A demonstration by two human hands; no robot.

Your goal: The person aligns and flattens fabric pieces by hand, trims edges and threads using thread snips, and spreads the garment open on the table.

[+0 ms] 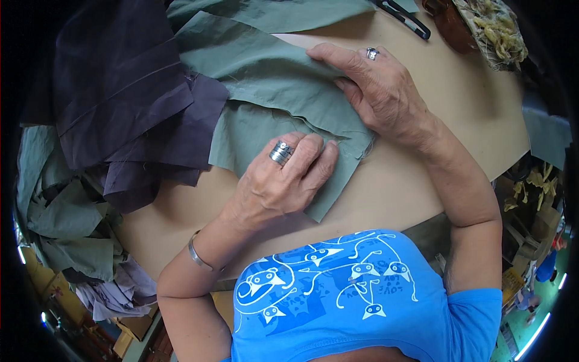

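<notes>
Grey-green fabric pieces (265, 72) lie in front of me, with a folded seam or overlapping raw edge running across them and loose threads at the right corner. My left hand (286, 172), with a wide ring, has its fingers curled down on the lower green piece, gripping it; the fingertips are hidden. My right hand (383, 93), also ringed, rests along the cloth's right edge. Its index finger is stretched out and its thumb lies apart from it, touching the fabric.
Dark purple fabric (132, 114) is heaped at the left of the tan tabletop (470, 114). More green cloth (66, 211) hangs over the left edge. A black-handled cutter (404, 18) lies at the far right, near a brown bowl (449, 24) and a yellowish fibrous bundle (491, 30).
</notes>
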